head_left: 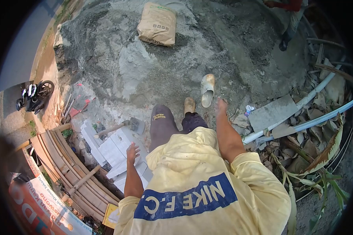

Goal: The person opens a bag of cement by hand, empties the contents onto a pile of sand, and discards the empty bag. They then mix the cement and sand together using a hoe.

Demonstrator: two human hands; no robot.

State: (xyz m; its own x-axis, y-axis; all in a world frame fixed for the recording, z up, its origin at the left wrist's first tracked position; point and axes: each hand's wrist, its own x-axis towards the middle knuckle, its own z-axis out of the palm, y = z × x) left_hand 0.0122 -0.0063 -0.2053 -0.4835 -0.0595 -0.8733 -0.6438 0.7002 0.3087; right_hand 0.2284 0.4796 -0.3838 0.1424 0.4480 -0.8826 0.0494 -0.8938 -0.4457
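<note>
My left hand (133,153) hangs on the left with fingers apart, holding nothing. Below and around it lie pale grey-white slabs (119,147). A tool with a wooden handle (110,129) and a grey metal head (137,126) rests at the slabs' upper edge. On the other side, my right hand (221,106) hangs slightly blurred, its fingers loose and nothing visible in them. Just beyond it is an empty, dirt-stained clog (208,90), apart from the hand as far as I can tell. Another dirty shoe (189,105) shows below my dark trouser leg.
A paper sack (157,24) lies on the grey sandy heap ahead. A person's leg (291,29) shows at upper right. Pipes (317,90), a flat board (273,112) and dry leaves line the right. Bamboo poles (66,160), a banner (39,203) and a motorbike (34,96) are left.
</note>
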